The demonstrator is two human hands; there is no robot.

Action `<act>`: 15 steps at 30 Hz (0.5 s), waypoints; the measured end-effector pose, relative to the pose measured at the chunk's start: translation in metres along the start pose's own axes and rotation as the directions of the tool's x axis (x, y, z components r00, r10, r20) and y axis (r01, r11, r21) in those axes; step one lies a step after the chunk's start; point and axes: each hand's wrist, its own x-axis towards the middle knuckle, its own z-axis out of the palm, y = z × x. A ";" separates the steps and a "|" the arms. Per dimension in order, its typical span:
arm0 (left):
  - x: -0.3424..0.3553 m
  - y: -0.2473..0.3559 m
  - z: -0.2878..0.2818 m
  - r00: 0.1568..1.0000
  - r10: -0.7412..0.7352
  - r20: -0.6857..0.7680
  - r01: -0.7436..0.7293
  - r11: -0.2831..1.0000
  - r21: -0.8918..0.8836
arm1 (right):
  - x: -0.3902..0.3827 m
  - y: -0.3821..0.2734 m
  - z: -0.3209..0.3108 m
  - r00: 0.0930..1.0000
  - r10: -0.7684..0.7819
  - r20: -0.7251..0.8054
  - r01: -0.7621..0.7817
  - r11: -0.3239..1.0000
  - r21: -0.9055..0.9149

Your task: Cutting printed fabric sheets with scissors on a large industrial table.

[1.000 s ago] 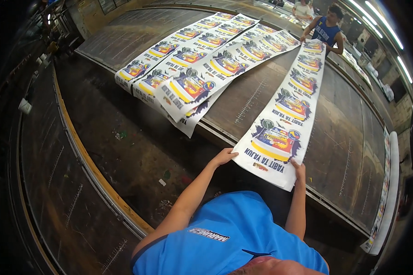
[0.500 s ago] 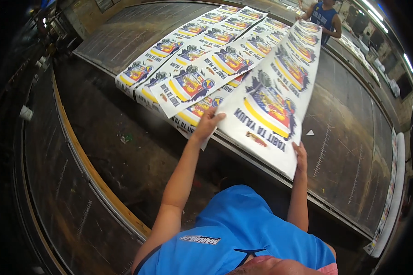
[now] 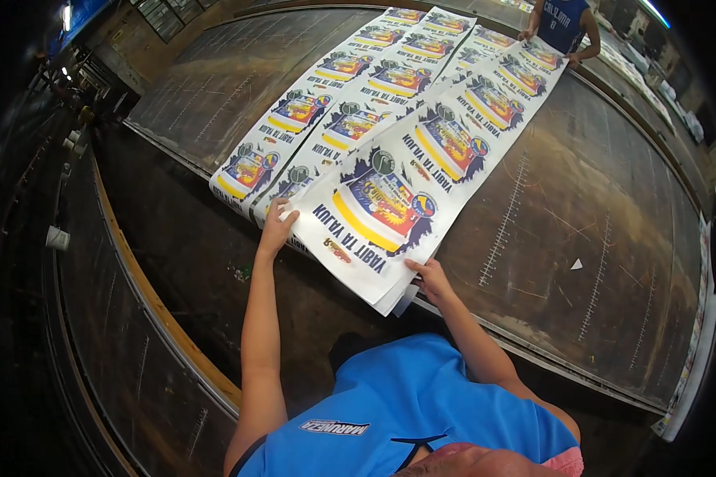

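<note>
Printed banner strip (image 3: 422,171), long, white and covered with repeated bright graphics, runs diagonally from the worktop's (image 3: 612,262) near edge up to its far right corner, overlapping two similar strips (image 3: 310,127) that lie flat to its left. Going left to right: the left hand (image 3: 276,229) lies on the strip's near left corner, fingers spread flat on the sheet rather than closed around it; whether it pinches the edge cannot be told. The right hand (image 3: 432,278) grips the near right corner, thumb on top, where the end overhangs the worktop's near edge and layered sheets show beneath. At the far right corner a second person in a blue shirt (image 3: 561,22) holds the other end.

It looks thin, light and floppy, likely smooth-coated and a little slippery, so it would sag and crease if lifted in the middle. The corners and short end edges seem the best hold, kept taut between both people.
</note>
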 end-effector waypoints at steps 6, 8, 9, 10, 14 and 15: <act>0.071 -0.091 -0.063 0.985 -0.084 0.151 0.020 0.924 0.381 | 0.057 0.035 0.044 0.999 -0.022 -0.047 0.018 0.997 -0.077; 0.094 -0.125 -0.068 0.956 -0.169 0.241 0.008 0.832 0.555 | 0.072 0.055 0.059 0.986 -0.110 -0.121 0.090 0.983 -0.162; 0.108 -0.139 -0.067 0.946 -0.188 0.263 -0.019 0.781 0.624 | 0.081 0.062 0.068 0.970 -0.168 -0.176 0.124 0.964 -0.235; 0.120 -0.151 -0.065 0.969 -0.055 0.241 -0.126 0.730 0.671 | 0.087 0.069 0.077 0.960 -0.169 -0.224 0.129 0.975 -0.182; 0.157 -0.176 -0.049 0.972 0.035 0.234 -0.189 0.706 0.682 | 0.100 0.084 0.109 0.935 -0.113 -0.337 0.107 0.994 -0.038; 0.165 -0.178 -0.043 0.972 -0.019 0.234 -0.158 0.683 0.713 | 0.103 0.085 0.116 0.923 -0.132 -0.360 0.137 0.991 -0.014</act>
